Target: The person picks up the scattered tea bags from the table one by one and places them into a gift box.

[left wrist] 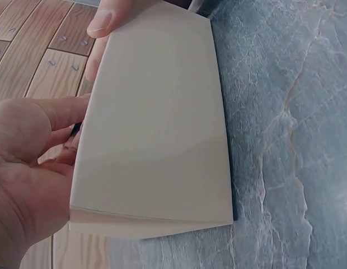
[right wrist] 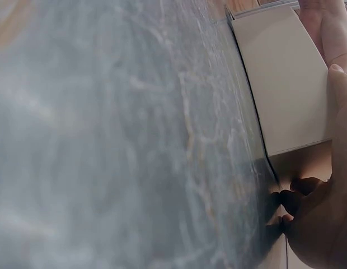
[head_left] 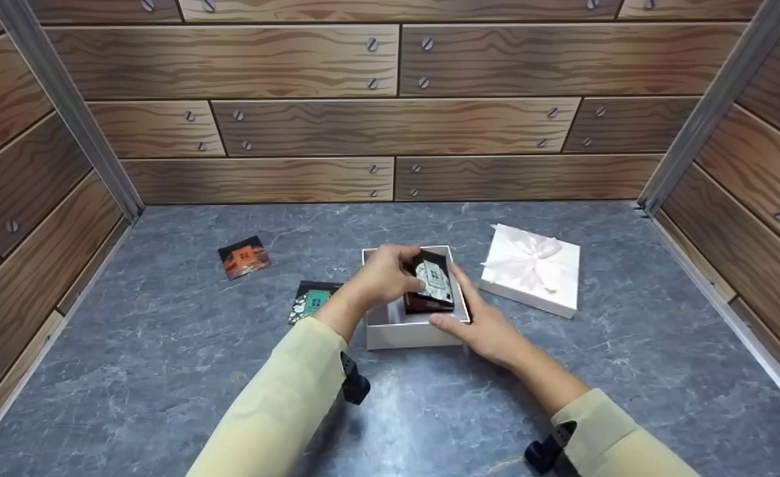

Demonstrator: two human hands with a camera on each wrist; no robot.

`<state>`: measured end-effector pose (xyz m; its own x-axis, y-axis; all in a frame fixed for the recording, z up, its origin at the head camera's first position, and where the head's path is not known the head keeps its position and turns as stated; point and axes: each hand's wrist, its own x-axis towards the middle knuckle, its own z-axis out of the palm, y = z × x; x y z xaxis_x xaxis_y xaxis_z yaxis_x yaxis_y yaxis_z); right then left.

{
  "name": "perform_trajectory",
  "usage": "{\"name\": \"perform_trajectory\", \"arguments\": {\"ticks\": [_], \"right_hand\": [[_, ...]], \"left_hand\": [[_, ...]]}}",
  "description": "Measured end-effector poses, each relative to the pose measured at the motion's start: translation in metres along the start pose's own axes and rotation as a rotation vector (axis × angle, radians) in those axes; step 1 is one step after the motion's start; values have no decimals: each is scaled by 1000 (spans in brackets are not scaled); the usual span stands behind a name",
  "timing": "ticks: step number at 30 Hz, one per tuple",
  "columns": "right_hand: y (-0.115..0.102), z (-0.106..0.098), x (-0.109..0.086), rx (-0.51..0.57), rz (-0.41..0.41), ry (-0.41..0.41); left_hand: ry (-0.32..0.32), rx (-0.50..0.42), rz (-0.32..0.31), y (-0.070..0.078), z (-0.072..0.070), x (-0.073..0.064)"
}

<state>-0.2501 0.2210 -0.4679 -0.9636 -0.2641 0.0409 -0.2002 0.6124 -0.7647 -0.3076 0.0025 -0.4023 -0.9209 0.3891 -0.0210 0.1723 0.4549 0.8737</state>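
Note:
An open white gift box (head_left: 403,336) stands in the middle of the table. My left hand (head_left: 385,275) reaches into it and pinches a small flat packet (head_left: 434,277), black with a pale label, thumb on its face. Under that packet lies a darker brown packet (head_left: 423,306) inside the box. With my right hand (head_left: 489,331) I grip the box's right side, thumb at the front rim and fingers along the right wall. The left wrist view shows the box's front wall (left wrist: 156,123), which hides the packets. Box and right hand (right wrist: 319,224) also appear in the right wrist view.
A green-labelled packet (head_left: 314,301) lies just left of the box, partly behind my left forearm. Farther back on the left is an orange and black packet (head_left: 244,258). The white lid (head_left: 529,298) with a ribbon bow rests right of the box. Wood-patterned walls (head_left: 310,126) enclose the table.

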Motion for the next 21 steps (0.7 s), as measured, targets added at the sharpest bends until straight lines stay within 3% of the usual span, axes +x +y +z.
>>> {"name": "perform_trajectory", "arguments": {"ticks": [8, 21], "right_hand": [[-1, 0, 0, 1, 21, -6], [0, 0, 2, -20, 29, -1]], "left_hand": [[22, 115, -20, -1, -1, 2], [40, 146, -64, 4, 2, 0]]}}
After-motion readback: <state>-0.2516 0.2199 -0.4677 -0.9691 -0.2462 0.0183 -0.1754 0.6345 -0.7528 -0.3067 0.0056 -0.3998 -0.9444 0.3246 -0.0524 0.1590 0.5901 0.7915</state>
